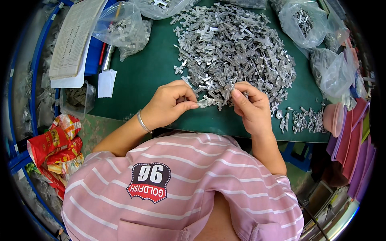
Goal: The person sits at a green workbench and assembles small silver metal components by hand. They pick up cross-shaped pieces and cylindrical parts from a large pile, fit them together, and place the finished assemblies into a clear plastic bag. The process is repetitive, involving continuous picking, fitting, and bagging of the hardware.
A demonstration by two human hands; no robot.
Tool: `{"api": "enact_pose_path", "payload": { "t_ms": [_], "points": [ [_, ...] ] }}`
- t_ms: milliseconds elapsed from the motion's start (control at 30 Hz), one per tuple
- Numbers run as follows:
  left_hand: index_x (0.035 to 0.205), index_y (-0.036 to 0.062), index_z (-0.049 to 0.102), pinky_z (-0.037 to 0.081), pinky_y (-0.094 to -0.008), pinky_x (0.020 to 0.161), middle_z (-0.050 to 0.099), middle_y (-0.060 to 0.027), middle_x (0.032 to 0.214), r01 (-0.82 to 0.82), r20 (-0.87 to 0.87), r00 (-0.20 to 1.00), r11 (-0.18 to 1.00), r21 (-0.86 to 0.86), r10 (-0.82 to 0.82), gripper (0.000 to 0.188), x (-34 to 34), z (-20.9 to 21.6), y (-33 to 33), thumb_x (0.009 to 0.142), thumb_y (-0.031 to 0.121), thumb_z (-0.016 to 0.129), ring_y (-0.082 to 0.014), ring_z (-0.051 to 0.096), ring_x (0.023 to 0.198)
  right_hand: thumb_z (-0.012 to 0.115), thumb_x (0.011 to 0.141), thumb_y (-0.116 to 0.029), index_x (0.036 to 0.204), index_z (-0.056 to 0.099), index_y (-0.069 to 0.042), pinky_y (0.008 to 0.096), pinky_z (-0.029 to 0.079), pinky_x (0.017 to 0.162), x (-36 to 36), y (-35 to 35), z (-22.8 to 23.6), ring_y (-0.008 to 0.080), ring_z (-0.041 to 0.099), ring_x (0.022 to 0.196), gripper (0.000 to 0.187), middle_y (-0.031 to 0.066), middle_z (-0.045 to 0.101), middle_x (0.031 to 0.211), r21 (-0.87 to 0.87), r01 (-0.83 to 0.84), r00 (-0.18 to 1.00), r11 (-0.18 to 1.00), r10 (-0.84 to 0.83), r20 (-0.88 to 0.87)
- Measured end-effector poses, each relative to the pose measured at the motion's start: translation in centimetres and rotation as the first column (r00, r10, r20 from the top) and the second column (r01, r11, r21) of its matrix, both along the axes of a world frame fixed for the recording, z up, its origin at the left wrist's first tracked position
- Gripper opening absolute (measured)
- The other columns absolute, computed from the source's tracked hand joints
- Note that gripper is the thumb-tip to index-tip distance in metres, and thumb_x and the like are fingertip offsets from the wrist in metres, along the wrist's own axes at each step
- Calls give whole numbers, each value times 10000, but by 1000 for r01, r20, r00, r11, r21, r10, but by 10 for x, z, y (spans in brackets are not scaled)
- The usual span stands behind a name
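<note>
A large heap of small grey metal pieces (241,52), many of them cross-shaped, covers the middle of the green table (140,76). At the heap's near edge, my left hand (171,103) pinches a fishbone-shaped metal charm (206,102) between thumb and fingertips. Just to its right, my right hand (252,105) is closed on another ribbed metal charm (228,91), held upright. A little gap separates the two charms. The curled fingers of both hands are partly hidden.
Small sorted metal pieces (305,119) lie right of my right hand, beside pink cups (333,118). Clear plastic bags (124,30) of parts stand far left, others (303,22) far right. Papers (74,44) rest on a blue bin at left. A clear tub (78,98) sits below them.
</note>
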State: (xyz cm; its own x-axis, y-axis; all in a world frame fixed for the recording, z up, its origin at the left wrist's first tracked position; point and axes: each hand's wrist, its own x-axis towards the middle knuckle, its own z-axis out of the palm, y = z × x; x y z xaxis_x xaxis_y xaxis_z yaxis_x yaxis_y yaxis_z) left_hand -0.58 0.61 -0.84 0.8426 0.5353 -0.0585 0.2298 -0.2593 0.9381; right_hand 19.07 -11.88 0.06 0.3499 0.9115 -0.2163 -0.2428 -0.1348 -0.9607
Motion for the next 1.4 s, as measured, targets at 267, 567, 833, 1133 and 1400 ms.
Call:
{"api": "enact_pose_path", "payload": {
  "t_ms": [267,567,833,1133,1400],
  "points": [
    [884,-3,584,326,-179,472,573,-36,846,9,121,988,735,-678,100,152,5,-2,1,770,36,677,-45,441,589,588,857,-73,999,563,6,170,282,426,-5,-6,2,64,413,552,165,14,525,717,-64,4,855,998,-37,-517],
    [1127,1,526,248,-154,421,594,-56,804,100,161,984,498,-861,82,350,11,4,-7,814,99,647,-13,394,540,584,863,-75,1042,565,-4,169,295,437,-1,-6,-1,61,416,543,194,13,520,710,-5,-50,840,999,40,-542],
    [1212,-21,458,455,-330,771,548,-177,1079,165,282,940,467,-869,193,452,15,0,-7,859,242,560,-215,546,910,519,870,-45,1151,494,69,286,556,623,4,-4,-4,229,634,805,304,208,611,975,122,-45,749,992,114,-652],
    [1333,-64,258,289,-467,1047,329,-265,1355,360,275,832,-90,-929,481,732,27,8,-1,910,530,324,-354,371,1250,486,914,-113,1217,441,59,215,516,596,8,7,4,148,616,744,351,198,612,1023,145,45,936,988,10,-353],
    [1349,-7,300,293,-459,1038,415,-175,1318,393,290,840,-145,-908,458,725,32,11,-7,903,565,283,-283,436,1195,593,792,42,1049,588,18,287,482,600,-20,35,34,216,602,699,258,127,600,805,283,-258,649,924,-51,759]
  ]
}}
